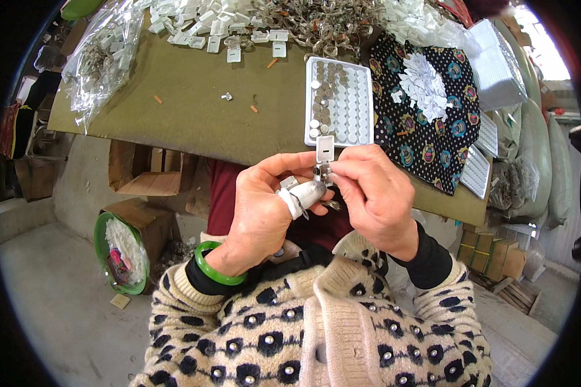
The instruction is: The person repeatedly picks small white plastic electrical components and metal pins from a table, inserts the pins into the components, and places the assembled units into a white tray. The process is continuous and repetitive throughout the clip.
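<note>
Close to my body, in front of the table edge, both hands meet at a small white hinged plastic case with a dark slot in its raised lid. My left hand is closed round its lower part; the thumb wears a white wrapping tied with dark string. Further small white and metal pieces show among the left fingers, too small to name. My right hand is pinched at the case's right side, against a shiny metal part. The fingertips partly hide what lies between them.
A white tray of round pockets, partly filled with round pieces, lies just beyond my hands. White cases and metal parts are heaped at the back. White slips lie on a patterned cloth. A green basin stands lower left.
</note>
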The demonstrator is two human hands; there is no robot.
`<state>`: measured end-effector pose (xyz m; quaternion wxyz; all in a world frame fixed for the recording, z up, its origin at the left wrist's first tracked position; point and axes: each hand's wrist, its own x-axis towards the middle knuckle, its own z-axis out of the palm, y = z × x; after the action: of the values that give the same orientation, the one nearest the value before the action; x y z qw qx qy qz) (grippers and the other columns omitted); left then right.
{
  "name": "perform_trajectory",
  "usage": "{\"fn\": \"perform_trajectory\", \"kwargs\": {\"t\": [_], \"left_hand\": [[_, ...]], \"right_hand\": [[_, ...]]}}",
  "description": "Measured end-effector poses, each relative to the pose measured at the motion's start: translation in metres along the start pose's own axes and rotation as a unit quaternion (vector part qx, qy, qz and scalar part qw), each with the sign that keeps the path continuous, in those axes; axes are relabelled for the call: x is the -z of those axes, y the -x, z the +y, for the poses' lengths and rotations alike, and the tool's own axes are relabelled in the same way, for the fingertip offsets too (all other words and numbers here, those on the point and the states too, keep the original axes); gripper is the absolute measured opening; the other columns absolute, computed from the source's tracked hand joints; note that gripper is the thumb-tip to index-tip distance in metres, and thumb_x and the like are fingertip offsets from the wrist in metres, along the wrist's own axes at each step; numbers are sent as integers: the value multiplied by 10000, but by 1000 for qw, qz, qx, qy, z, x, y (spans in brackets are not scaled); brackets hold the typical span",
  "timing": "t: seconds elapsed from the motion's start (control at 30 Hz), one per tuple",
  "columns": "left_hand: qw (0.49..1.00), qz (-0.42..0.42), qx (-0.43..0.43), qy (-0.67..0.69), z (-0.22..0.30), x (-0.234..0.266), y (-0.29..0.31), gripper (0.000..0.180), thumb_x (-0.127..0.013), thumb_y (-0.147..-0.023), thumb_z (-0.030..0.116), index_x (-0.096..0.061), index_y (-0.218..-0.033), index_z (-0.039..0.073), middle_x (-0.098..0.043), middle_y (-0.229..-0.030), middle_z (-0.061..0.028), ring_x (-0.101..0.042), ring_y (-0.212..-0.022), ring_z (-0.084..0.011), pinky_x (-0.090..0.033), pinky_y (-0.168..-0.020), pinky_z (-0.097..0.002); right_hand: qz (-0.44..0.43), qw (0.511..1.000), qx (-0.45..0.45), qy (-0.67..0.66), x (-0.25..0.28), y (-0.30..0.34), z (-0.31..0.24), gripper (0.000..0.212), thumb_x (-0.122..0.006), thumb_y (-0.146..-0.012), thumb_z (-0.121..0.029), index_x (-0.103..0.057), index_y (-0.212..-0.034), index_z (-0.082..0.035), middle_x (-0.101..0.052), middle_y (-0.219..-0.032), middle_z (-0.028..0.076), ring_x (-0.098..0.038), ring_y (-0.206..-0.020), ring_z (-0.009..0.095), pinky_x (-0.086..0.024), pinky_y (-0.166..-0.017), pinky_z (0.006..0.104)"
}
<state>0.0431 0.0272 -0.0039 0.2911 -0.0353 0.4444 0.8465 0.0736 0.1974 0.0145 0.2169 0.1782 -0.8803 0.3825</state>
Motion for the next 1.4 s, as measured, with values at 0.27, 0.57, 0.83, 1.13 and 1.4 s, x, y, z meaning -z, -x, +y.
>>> {"fn": "perform_trajectory", "kwargs": {"t": [0.27,0.57,0.83,1.13,1.4], "left_hand": [[1000,-11,28,-1,-5,12,-2,223,-666,-858,-17,-628,-1075,-49,-676,-937,-140,-682,-681,-177,-562,-527,-262],[997,-55,33,39,-5,23,-9,251,-643,-906,69,-587,-1139,-5,-676,-996,-165,-681,-682,-174,-465,-447,-210],[990,-87,36,106,-1,22,-12,322,-536,-978,134,-542,-1276,12,-635,-1176,-239,-710,-927,-280,-501,-482,-213],[974,-80,48,206,-10,26,-12,275,-605,-932,43,-607,-1205,10,-686,-1070,-159,-708,-835,-208,-491,-488,-208],[982,-56,42,178,-11,21,-5,246,-637,-905,16,-613,-1149,-5,-691,-998,-135,-705,-773,-173,-478,-477,-183]], "right_hand": [[-37,999,0,-24,-3,-2,1,255,-671,-685,97,-613,-922,24,-571,-853,119,-605,-736,268,-514,-615,351],[-39,973,-13,228,-14,-14,34,261,-694,-717,62,-640,-960,-17,-580,-880,118,-578,-789,294,-466,-697,384],[-30,997,-59,43,-7,-23,35,138,-668,-771,31,-609,-889,-11,-585,-845,103,-585,-768,276,-463,-675,363],[40,999,-5,1,-10,-11,9,203,-702,-746,63,-619,-918,-6,-597,-857,111,-591,-759,281,-473,-673,359],[51,997,48,33,-11,-7,8,249,-721,-709,59,-619,-926,-6,-583,-880,112,-558,-736,278,-445,-645,366]]}}
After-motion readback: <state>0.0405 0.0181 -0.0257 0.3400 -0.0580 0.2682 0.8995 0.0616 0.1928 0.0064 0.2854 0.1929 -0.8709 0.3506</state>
